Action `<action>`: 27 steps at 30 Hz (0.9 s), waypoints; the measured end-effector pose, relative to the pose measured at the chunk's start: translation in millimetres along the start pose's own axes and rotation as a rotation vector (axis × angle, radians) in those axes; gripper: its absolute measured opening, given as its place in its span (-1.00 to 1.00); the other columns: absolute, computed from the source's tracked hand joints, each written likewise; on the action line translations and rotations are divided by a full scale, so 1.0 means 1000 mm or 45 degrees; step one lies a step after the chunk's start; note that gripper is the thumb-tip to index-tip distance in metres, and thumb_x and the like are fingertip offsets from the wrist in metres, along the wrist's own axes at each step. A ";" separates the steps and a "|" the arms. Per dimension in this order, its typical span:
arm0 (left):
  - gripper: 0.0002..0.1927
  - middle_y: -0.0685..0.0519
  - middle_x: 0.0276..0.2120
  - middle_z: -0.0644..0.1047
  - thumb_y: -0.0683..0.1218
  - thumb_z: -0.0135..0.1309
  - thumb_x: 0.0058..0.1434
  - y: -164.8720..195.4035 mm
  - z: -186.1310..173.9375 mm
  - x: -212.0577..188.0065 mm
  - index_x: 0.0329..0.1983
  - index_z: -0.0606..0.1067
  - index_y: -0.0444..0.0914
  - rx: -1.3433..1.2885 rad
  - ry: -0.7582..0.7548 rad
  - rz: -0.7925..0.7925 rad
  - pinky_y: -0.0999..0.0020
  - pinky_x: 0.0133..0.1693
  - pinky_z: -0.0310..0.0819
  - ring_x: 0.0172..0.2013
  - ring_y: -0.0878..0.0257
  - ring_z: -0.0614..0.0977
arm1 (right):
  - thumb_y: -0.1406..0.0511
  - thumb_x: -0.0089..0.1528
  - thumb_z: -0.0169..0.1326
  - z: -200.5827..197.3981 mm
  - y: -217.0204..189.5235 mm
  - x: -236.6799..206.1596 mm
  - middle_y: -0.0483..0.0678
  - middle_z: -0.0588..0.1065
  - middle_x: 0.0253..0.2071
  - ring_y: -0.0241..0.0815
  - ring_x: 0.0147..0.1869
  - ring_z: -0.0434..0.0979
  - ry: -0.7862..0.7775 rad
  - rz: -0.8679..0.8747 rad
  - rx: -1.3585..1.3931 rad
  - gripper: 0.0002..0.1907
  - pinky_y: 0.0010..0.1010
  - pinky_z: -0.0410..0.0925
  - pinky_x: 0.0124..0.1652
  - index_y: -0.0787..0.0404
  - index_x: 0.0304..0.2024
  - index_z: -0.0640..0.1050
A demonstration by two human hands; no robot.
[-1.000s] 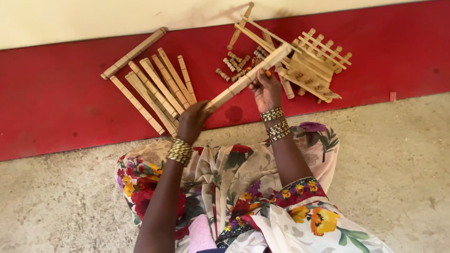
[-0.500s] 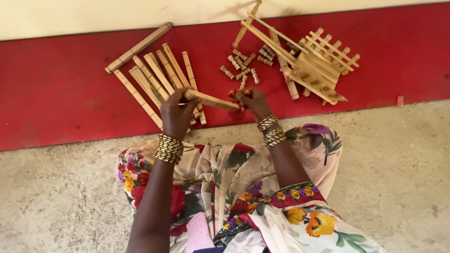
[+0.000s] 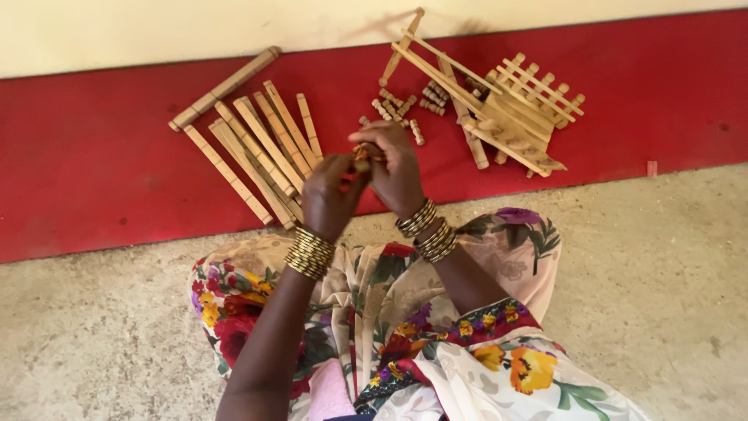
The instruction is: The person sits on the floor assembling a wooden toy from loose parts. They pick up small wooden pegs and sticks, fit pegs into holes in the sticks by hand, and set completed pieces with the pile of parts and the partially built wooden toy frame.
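Rough grey concrete floor (image 3: 686,312) is filling the lower part of the view, and a wide red strip (image 3: 93,164) is running along the foot of a cream wall (image 3: 156,31). Sitting on that floor is the person, lap covered in a bright flowered cloth (image 3: 405,335), gold bangles (image 3: 310,252) stacked on both wrists.

Both hands are meeting right over the edge of the red strip. The left hand (image 3: 331,199) is reaching up with its grip closing around a small wooden piece (image 3: 361,158), and the right hand (image 3: 396,168) is curling over from the other side, fingers pinching the same piece. The two hands are touching each other around it, so most of the piece is staying hidden; only a short tan and orange bit is peeking out between the fingertips.

Just beside the left hand, a bundle of long wooden slats (image 3: 261,144) is lying fanned out on the red. Near the right hand, a scatter of short wooden pegs (image 3: 397,109) is sitting loose. Further right, a slatted wooden frame (image 3: 506,109) is resting at a tilt, with thin sticks crossing over it.
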State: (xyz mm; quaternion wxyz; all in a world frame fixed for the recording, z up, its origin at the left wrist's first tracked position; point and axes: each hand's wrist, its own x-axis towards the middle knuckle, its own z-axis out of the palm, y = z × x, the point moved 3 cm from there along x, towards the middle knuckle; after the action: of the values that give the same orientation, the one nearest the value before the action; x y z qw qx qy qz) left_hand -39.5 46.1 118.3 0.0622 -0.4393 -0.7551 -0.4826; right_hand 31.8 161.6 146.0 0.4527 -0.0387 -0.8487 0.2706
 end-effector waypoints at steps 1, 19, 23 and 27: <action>-0.82 -0.10 -0.24 0.66 -0.15 0.29 0.25 0.000 0.001 -0.001 -0.13 0.62 -0.32 0.022 0.012 0.014 0.34 -0.41 0.70 -0.39 0.15 0.74 | 0.34 0.39 0.05 0.001 -0.004 -0.001 -0.03 0.52 -0.03 -0.14 0.09 0.59 0.017 0.163 0.118 -0.85 -0.32 0.54 0.02 0.17 -0.02 0.57; -0.65 -0.08 -0.26 0.61 -0.08 0.32 0.21 0.009 -0.013 -0.003 -0.01 0.60 -0.35 -0.162 0.063 -0.029 0.35 -0.32 0.73 -0.28 0.15 0.73 | 0.31 0.42 -0.03 -0.015 0.027 -0.004 -0.09 0.54 -0.23 -0.35 -0.29 0.52 -0.019 0.616 0.872 -0.87 -0.57 0.43 -0.35 0.21 -0.08 0.51; -0.72 -0.07 -0.21 0.61 -0.16 0.28 0.24 0.006 -0.003 -0.002 -0.01 0.59 -0.33 -0.208 0.065 -0.026 0.35 -0.27 0.76 -0.24 0.17 0.74 | 0.36 0.39 -0.04 -0.012 0.010 -0.006 -0.04 0.51 -0.17 -0.29 -0.19 0.54 -0.010 0.184 0.161 -0.92 -0.51 0.48 -0.24 0.20 -0.10 0.48; -0.67 -0.12 -0.17 0.60 -0.28 0.21 0.16 0.008 0.004 -0.005 0.03 0.58 -0.37 -0.213 0.125 0.071 0.33 -0.22 0.76 -0.22 0.12 0.72 | 0.41 0.39 -0.10 0.014 0.002 -0.001 0.05 0.39 -0.07 -0.18 0.06 0.44 -0.086 0.059 0.016 -0.91 -0.32 0.47 0.02 0.19 -0.15 0.45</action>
State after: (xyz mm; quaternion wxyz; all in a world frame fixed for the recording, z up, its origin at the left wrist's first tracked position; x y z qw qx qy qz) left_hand -29.2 46.8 119.0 0.0755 -0.4396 -0.6957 -0.5631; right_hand 21.4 157.5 137.8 0.4176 -0.0465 -0.8607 0.2875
